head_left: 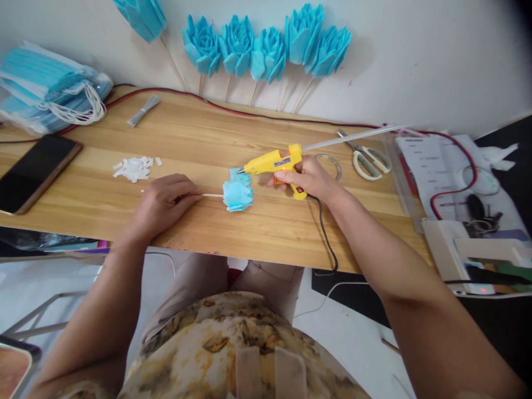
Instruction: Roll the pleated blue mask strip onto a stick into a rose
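Observation:
My left hand [172, 200] pinches a thin wooden stick [213, 195] low over the table. On the stick's right end sits a small light-blue flower head [238, 195], lying sideways. My right hand [310, 176] is wrapped round the handle of a yellow hot glue gun [272, 162], fingers at its orange trigger. A long clear glue stick [353, 137] pokes out of the gun's back. The metal nozzle points left, just over a blue piece [240, 174] behind the flower head; whether it touches cannot be made out.
Finished blue flowers on sticks [236, 45] lean against the wall. White scraps [135, 169], a phone [38, 173] and packed blue masks [50, 83] lie left. Scissors [368, 160], a tape ring [337, 166] and a power strip [446, 249] are right. The gun's cord [326, 238] hangs over the front edge.

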Demonstrator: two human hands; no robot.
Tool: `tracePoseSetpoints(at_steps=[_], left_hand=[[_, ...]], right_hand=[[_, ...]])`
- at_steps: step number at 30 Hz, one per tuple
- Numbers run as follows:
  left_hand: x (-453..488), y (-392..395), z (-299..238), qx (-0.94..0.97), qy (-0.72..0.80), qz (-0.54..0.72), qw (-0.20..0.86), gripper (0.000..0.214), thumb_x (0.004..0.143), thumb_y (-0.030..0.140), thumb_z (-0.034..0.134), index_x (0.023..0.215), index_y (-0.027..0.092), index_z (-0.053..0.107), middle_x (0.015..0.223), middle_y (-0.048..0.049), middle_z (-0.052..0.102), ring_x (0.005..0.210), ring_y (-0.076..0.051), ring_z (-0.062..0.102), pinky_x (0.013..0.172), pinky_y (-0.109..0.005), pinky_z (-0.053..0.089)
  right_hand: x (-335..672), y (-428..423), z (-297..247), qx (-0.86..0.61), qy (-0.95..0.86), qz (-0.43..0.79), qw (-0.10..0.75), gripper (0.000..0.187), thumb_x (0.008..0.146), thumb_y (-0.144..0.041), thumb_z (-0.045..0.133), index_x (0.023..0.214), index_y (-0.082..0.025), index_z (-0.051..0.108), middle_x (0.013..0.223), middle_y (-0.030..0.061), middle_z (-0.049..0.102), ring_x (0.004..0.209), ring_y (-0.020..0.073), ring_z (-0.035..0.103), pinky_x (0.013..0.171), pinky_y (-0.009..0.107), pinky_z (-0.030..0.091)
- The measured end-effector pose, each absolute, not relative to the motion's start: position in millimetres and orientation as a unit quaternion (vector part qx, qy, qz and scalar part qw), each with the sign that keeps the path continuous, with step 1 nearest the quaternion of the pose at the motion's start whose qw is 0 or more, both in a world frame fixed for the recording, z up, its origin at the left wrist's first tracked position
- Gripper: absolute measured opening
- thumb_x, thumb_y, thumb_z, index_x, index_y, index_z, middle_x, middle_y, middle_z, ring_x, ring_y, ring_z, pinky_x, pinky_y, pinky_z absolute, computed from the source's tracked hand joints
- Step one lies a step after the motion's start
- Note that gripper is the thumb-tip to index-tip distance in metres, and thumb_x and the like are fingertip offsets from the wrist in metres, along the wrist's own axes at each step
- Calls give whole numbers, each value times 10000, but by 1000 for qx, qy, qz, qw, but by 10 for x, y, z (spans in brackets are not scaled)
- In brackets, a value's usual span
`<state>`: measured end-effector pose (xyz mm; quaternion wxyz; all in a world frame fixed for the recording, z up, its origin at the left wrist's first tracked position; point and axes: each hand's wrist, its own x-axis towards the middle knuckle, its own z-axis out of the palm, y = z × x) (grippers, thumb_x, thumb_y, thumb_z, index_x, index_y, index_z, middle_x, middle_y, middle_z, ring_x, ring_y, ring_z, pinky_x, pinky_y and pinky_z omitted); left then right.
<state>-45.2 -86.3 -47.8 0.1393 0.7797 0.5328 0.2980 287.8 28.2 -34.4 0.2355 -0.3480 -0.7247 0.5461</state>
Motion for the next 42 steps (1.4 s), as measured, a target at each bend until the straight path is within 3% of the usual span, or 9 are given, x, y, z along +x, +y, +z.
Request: tracePoseSetpoints(at_steps=[8,16,30,35,42], left_hand=[[-455,-858,-474,784,527,298,136,250,1010,390,579,868,248,728,879,-49,733,802,-207,681,747,-340,521],[-448,-855,-472,784,529,299,131,232,1002,382,582,854,252,706,860,-45,723,780,-196,663,736,-326,503],[-447,-849,-460,787,527,294,127,236,1008,380,582,866,249,717,846,-47,715,768,-195,655,716,-317,490],[-448,-852,-463,788,525,297,122,237,1009,370,584,857,239,711,849,-42,716,770,-188,658,705,-307,483],[-450,-852,-462,794,521,290,116,229,1013,337,584,871,214,715,859,-41,718,782,-177,669,704,-287,481]], right_hand=[[2918,328,-365,-353,-782,488,158,359,897,-500,708,876,-147,773,661,10,662,541,90,529,478,218,401],[2908,325,-377,-350,-778,495,163,363,897,-510,689,885,-155,767,774,44,732,592,102,566,504,228,428],[2888,331,-350,-340,-786,489,169,376,891,-495,682,882,-129,769,705,45,716,579,104,568,503,230,418],[2888,334,-365,-330,-752,535,197,349,863,-479,722,893,-132,754,855,89,790,623,109,606,507,219,453],[2898,328,-324,-335,-715,562,245,341,843,-487,751,827,-147,730,845,83,787,594,103,593,497,226,464]])
